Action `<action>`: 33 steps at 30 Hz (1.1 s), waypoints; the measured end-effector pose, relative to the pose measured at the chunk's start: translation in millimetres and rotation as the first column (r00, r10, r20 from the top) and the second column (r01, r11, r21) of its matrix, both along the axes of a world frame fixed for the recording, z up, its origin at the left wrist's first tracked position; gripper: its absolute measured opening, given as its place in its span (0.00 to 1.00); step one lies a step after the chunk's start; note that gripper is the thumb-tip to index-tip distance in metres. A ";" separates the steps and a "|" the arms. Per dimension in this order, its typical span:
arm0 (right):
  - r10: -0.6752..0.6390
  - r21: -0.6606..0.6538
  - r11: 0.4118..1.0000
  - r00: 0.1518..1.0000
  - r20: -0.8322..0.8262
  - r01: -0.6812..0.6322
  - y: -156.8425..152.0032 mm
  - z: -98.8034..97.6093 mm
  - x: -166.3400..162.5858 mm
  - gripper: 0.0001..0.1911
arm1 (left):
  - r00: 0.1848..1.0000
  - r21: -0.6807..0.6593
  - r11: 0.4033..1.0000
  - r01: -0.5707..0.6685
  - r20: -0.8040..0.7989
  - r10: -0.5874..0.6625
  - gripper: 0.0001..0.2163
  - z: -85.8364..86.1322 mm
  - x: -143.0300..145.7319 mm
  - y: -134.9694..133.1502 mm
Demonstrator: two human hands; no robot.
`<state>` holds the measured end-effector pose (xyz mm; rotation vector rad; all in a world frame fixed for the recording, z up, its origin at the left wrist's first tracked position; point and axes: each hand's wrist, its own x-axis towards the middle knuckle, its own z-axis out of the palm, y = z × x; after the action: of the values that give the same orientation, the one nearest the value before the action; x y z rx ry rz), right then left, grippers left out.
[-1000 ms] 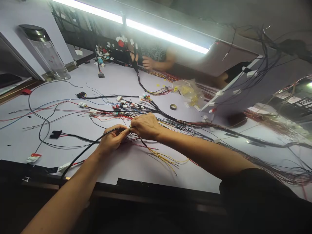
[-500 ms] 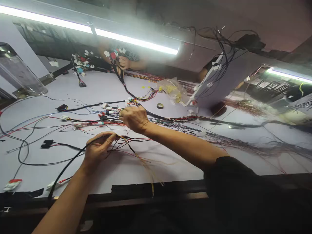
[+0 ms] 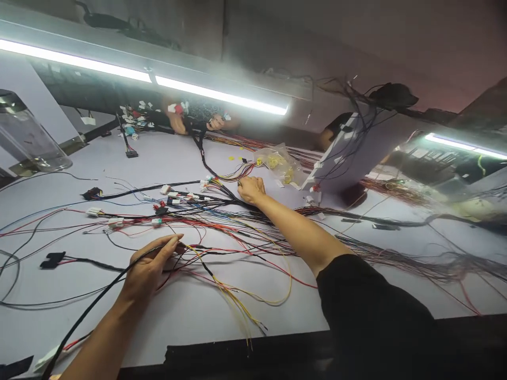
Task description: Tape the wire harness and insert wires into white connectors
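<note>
My left hand [image 3: 148, 266] is closed on a black-sheathed wire harness [image 3: 101, 295], pinching it near the point where yellow and red wires branch out. The sheathed length runs back over my wrist to the lower left. Farther up the table, my right hand [image 3: 252, 190] is closed, its fingers curled down beside a black cable bundle [image 3: 227, 195]. It covers the spot where a small roll of tape lay, and what its fingers hold is hidden. Left of it lie several white connectors [image 3: 174, 201]. Yellow wires [image 3: 233, 298] trail toward the front edge.
A clear bag with yellow parts [image 3: 279, 162] lies behind my right hand. A co-worker's hands [image 3: 216, 122] handle another harness across the table. At the left stands a transparent bottle [image 3: 34, 134]. Long loose wires [image 3: 400, 258] stretch rightward, and a light tube [image 3: 222, 95] hangs overhead.
My right hand has moved right and away from the connectors to where the tape roll lay, and the roll is out of sight. My left hand still pinches the harness. The view has shifted.
</note>
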<state>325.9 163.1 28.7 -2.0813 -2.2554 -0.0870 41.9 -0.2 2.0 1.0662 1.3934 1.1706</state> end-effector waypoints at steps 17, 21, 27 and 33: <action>0.297 -0.113 0.779 0.522 -0.799 -0.616 -133.2 -18.1 -111.5 0.23 | 0.993 0.172 0.981 0.092 0.055 -0.103 0.18 1.3 1.3 -4.0; 0.213 -0.042 0.821 0.374 -0.903 -0.569 -135.2 -34.1 -111.5 0.21 | 0.989 0.198 0.971 0.138 0.033 -0.147 0.16 -2.7 0.2 -2.1; 0.109 -0.082 0.815 0.291 -0.950 -0.573 -142.7 -32.4 -109.3 0.25 | 0.983 0.167 0.971 0.174 0.027 -0.180 0.16 -1.8 -0.2 -0.1; 0.009 -0.114 0.823 0.213 -0.977 -0.557 -142.6 -29.3 -108.3 0.26 | 0.967 0.207 0.946 0.251 -0.018 -0.253 0.15 1.0 -1.2 -2.0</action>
<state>217.6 20.5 -0.6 -1.0264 -1.7393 1.4728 40.7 -2.2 3.0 1.3426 1.1057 1.1455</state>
